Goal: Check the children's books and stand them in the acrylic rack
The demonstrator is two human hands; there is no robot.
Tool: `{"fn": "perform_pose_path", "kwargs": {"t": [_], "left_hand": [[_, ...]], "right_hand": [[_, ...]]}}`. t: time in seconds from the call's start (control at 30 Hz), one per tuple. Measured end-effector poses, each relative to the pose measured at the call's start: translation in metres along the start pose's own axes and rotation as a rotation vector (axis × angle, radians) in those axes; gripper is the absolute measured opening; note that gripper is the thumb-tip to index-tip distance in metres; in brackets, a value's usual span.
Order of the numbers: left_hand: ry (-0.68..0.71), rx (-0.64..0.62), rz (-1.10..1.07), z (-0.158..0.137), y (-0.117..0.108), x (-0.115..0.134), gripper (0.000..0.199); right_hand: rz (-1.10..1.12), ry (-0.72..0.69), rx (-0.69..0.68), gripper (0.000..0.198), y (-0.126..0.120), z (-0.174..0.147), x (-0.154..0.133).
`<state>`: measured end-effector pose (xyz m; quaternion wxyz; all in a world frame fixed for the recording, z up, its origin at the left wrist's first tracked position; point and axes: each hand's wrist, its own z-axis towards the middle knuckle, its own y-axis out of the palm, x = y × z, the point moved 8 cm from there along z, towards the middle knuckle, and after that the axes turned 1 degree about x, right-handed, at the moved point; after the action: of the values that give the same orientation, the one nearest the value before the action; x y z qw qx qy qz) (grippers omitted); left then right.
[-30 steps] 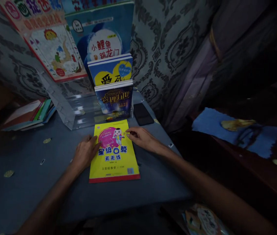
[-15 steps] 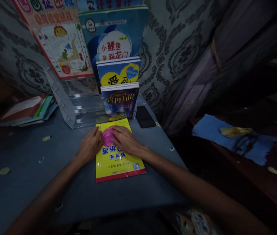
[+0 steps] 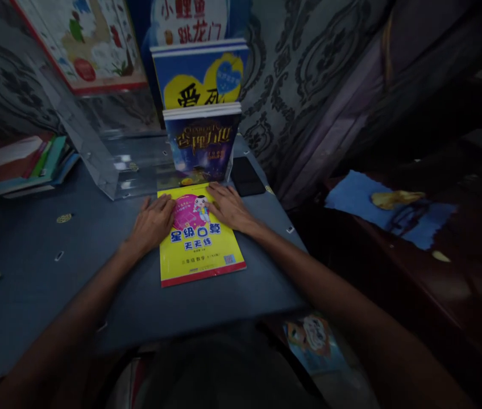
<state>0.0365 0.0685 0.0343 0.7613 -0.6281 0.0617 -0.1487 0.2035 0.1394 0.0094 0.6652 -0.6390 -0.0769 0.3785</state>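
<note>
A yellow workbook [image 3: 198, 255] with a pink circle and a red bottom strip lies flat on the dark blue tablecloth [image 3: 74, 295]. My left hand [image 3: 152, 220] rests at its upper left edge, fingers stretched out over the border of the cover. On the upper right side, my right hand [image 3: 231, 209] lies with its fingers extended onto the cover. Neither hand grips the workbook. Just behind it, a dark blue book [image 3: 202, 145] stands in the front of a clear acrylic book rack [image 3: 108, 182].
More books rise in the rack, including a blue and yellow one [image 3: 202, 74]. A black phone [image 3: 247, 176] lies to its right. A book stack [image 3: 23, 165] sits at the left. Beyond the table's right edge, a blue cloth [image 3: 352, 196] lies on a dark red surface.
My hands have spread apart toward the workbook's two sides, uncovering the cartoon figure and more of the title. The camera view has tilted downward.
</note>
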Motion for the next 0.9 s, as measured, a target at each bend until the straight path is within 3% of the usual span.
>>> {"fn": "perform_pose_path", "kwargs": {"t": [0.1,0.23,0.4,0.67,0.9], "left_hand": [[0.126,-0.041,-0.056,-0.003,0.007,0.024,0.042],[0.361,-0.126,-0.184,-0.021,0.014,0.08,0.043],[0.546,-0.157,-0.328,-0.047,0.007,0.13,0.039],[0.566,-0.135,-0.336,-0.048,0.005,0.132,0.037],[0.581,-0.134,-0.348,-0.05,0.007,0.134,0.035]], "right_hand": [[0.001,0.008,0.018,0.053,0.001,0.0,-0.002],[-0.018,0.024,0.003,0.054,0.002,0.001,-0.003],[-0.021,0.019,0.005,0.053,-0.001,-0.001,-0.005],[-0.032,0.029,-0.009,0.05,-0.003,-0.006,-0.009],[-0.015,-0.034,0.013,0.048,-0.002,-0.055,-0.019]]}}
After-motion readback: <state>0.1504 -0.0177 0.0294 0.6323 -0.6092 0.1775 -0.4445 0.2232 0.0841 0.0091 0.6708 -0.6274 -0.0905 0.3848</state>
